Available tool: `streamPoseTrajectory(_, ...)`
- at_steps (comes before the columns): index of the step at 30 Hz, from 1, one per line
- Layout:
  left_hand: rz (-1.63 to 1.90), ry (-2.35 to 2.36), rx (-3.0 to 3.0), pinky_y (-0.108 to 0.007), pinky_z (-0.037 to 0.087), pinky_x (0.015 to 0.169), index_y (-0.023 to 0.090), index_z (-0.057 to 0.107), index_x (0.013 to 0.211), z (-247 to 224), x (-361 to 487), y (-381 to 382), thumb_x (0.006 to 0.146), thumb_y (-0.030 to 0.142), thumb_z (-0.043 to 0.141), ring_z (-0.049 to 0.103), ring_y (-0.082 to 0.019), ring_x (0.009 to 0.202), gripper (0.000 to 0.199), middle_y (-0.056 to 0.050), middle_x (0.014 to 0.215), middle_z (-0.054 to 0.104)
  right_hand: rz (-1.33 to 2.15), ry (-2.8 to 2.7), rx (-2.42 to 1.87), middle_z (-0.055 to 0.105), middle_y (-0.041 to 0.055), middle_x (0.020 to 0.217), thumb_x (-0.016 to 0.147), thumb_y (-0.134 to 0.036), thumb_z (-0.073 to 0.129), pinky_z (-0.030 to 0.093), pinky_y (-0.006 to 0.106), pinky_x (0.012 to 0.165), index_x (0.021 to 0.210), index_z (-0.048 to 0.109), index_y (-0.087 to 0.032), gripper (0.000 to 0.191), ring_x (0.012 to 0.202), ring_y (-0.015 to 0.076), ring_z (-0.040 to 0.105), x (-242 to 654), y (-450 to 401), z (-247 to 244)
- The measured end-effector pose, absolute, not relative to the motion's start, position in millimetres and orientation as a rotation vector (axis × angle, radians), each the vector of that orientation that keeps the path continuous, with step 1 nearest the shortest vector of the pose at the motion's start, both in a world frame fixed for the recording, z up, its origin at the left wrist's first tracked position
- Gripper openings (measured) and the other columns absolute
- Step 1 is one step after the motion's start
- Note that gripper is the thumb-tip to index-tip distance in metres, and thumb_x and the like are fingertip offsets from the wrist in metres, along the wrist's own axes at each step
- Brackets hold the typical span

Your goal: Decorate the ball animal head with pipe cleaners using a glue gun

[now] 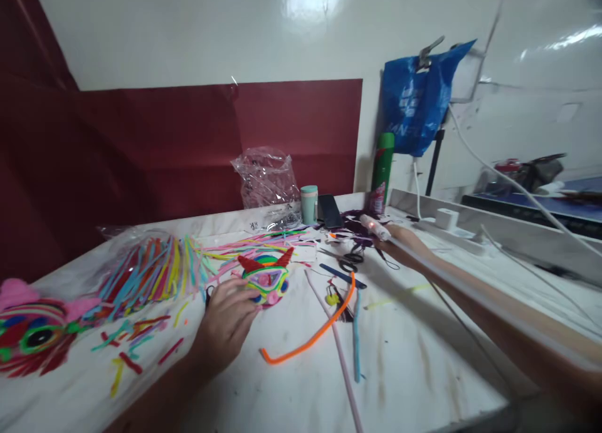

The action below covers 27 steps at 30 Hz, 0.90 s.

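Note:
My left hand (228,320) is closed around the left edge of a small colourful pipe-cleaner mask (267,281) with two red horns, green and yellow outlines and a pink middle. It sits at the tabletop. Stretched out to the right, my right hand (397,240) grips a whitish hot glue gun (375,227) with a small glowing red light; its fingers are partly hidden. A pale cord or stick (470,282) trails back along that forearm. Between the hands lie an orange pipe cleaner (320,334), a blue pipe cleaner (357,339) and a lilac pipe cleaner (342,364).
Black-handled scissors (348,264) lie beyond the orange pipe cleaner. A bundle of pipe cleaners (160,270) and short offcuts spread left. Another colourful pipe-cleaner piece (37,333) is at far left. A mint cup (309,204), phone (330,211) and green can (383,163) stand behind.

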<state>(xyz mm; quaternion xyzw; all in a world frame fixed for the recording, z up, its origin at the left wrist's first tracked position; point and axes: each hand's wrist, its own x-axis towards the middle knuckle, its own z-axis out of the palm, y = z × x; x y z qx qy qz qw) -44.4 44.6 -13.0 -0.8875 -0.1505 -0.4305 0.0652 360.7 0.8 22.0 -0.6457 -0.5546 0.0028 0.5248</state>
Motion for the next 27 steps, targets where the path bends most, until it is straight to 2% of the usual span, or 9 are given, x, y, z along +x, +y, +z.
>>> streamPoseTrajectory(4, -1.467, -0.679, -2.825, -0.036, 0.045, 0.085, 0.020, 0.065, 0.078, 3, -44, 36, 0.076, 0.014, 0.057, 0.060, -0.020, 0.091, 0.010, -0.006, 0.086, 0.069, -0.053, -1.408, -1.781, 0.051, 0.0034, 0.058, 0.055, -0.013, 0.068, 0.029, 0.033, 0.057, 0.051, 0.045, -0.022, 0.025, 0.062, 0.0221, 0.053, 392, 12, -13)
streamPoseTrajectory(8, -1.802, -1.379, -2.975, -0.028, 0.046, 0.068, 0.018, 0.064, 0.067, 17, -40, 25, 0.072, 0.025, 0.062, 0.060, -0.017, 0.073, 0.009, -0.005, 0.076, 0.067, -0.065, -1.596, -2.032, 0.056, 0.0072, 0.064, 0.056, -0.017, 0.067, 0.034, 0.036, 0.058, 0.055, 0.046, -0.022, 0.021, 0.064, 0.0275, 0.056, 410, 18, -35)
streamPoseTrajectory(11, -2.190, -1.870, -2.886, -0.023, 0.040, 0.057, 0.015, 0.062, 0.064, 19, -37, 17, 0.064, 0.031, 0.068, 0.053, -0.012, 0.059, 0.017, -0.001, 0.061, 0.060, -0.031, -1.626, -2.040, 0.057, 0.0073, 0.061, 0.054, -0.019, 0.068, 0.037, 0.039, 0.060, 0.059, 0.053, -0.023, 0.017, 0.065, 0.0308, 0.057, 412, 12, -29)
streamPoseTrajectory(14, -2.554, -2.063, -2.829, -0.022, 0.038, 0.057, 0.014, 0.060, 0.061, 17, -29, 7, 0.058, 0.032, 0.073, 0.049, -0.009, 0.054, 0.022, 0.001, 0.056, 0.056, -0.109, -1.647, -1.838, 0.060, 0.0111, 0.067, 0.054, -0.021, 0.068, 0.038, 0.048, 0.071, 0.063, 0.055, -0.023, 0.015, 0.080, 0.0380, 0.056, 384, 1, -5)
streamPoseTrajectory(16, -2.749, -2.062, -2.865, -0.022, 0.038, 0.057, 0.014, 0.060, 0.061, 15, -19, 0, 0.057, 0.031, 0.074, 0.048, -0.008, 0.053, 0.023, 0.001, 0.058, 0.056, -0.057, -1.664, -1.621, 0.062, 0.0132, 0.075, 0.065, -0.028, 0.061, 0.040, 0.048, 0.073, 0.068, 0.058, -0.022, 0.008, 0.079, 0.0335, 0.057, 343, -10, 11)
streamPoseTrajectory(19, -2.948, -1.996, -2.882, -0.022, 0.037, 0.057, 0.014, 0.059, 0.061, 15, -2, -10, 0.058, 0.028, 0.074, 0.047, -0.008, 0.053, 0.020, 0.002, 0.058, 0.054, 0.143, -1.799, -1.437, 0.065, 0.0057, 0.077, 0.079, -0.039, 0.048, 0.047, 0.034, 0.066, 0.076, 0.061, -0.023, 0.020, 0.071, 0.0208, 0.060, 263, -28, 25)
streamPoseTrajectory(23, -3.042, -1.891, -2.794, -0.022, 0.037, 0.058, 0.014, 0.059, 0.062, 16, 11, -21, 0.059, 0.028, 0.072, 0.046, -0.008, 0.054, 0.019, 0.002, 0.056, 0.053, 0.858, -1.638, -1.007, 0.063, 0.0020, 0.070, 0.075, -0.041, 0.058, 0.045, 0.028, 0.062, 0.077, 0.059, -0.019, 0.022, 0.065, 0.0152, 0.057, 175, -40, 23)
streamPoseTrajectory(27, -2.988, -1.755, -2.753, -0.023, 0.037, 0.060, 0.015, 0.057, 0.061, 10, 10, -27, 0.065, 0.029, 0.068, 0.048, -0.010, 0.057, 0.018, 0.002, 0.056, 0.054, 1.089, -1.435, -0.938, 0.057, -0.0020, 0.058, 0.069, -0.044, 0.065, 0.042, 0.026, 0.058, 0.069, 0.057, -0.018, 0.027, 0.056, 0.0120, 0.052, 145, -40, 19)
